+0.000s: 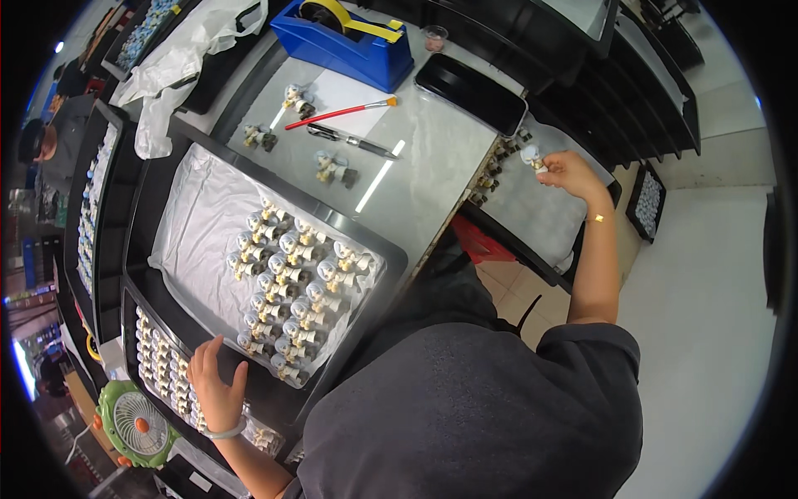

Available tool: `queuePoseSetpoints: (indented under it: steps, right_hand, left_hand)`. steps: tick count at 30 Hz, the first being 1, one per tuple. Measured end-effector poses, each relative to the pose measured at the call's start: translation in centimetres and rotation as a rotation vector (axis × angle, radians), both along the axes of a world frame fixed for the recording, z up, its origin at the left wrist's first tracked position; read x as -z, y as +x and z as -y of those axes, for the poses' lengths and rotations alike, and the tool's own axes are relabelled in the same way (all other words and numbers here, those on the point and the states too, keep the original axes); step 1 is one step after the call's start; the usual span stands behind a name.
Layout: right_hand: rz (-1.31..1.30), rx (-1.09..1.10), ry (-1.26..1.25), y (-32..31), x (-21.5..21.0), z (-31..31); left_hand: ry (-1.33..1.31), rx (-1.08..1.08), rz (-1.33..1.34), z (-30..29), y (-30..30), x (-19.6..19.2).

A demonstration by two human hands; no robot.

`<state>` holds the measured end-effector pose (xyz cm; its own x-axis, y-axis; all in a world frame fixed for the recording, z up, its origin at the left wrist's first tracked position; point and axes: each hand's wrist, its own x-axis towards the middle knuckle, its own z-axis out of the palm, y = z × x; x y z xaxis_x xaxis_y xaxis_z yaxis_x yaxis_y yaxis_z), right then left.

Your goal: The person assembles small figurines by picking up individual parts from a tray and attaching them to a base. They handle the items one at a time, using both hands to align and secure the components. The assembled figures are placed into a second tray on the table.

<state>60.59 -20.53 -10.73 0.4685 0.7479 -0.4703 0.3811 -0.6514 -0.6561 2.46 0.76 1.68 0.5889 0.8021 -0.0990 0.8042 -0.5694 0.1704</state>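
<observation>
In my right hand (pixel 572 176), pinched between thumb and fingertips, is a small figurine (pixel 532 156) with a pale blue-white head. It is held above a lined tray (pixel 544 200) on the right, where several similar figurines (pixel 489 173) stand along the left edge. My left hand (pixel 218 389) has its fingers apart and holds nothing. It hovers at the near left edge of a large black tray (pixel 389 259). White sheeting (pixel 204 208) lines that tray, and rows of figurines (pixel 287 270) fill its right part.
Three loose figurines (pixel 334 168), a red-handled brush (pixel 341 112), a pen (pixel 353 141), a phone (pixel 472 91) and a blue tape dispenser (pixel 341 46) lie on the worktop. Another figurine tray (pixel 162 366) and a green fan (pixel 137 424) are at left. Black stacked trays (pixel 615 91) stand far right.
</observation>
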Motion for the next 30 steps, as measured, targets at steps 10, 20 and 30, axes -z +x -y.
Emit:
queuePoseSetpoints:
  steps: [10,20,30]
  right_hand:
    - [0.545,0.315,-0.032,4.2,13.7,1.7]
    - [0.425,0.503,0.158,8.6,17.6,-5.8]
    - [0.43,0.482,0.339,8.3,19.1,-5.8]
  left_hand:
    - [-0.059,0.08,-0.058,-0.8,1.2,0.5]
    - [-0.163,-0.011,0.002,0.0,1.0,0.3]
    - [-0.17,-0.046,-0.036,0.1,1.1,0.2]
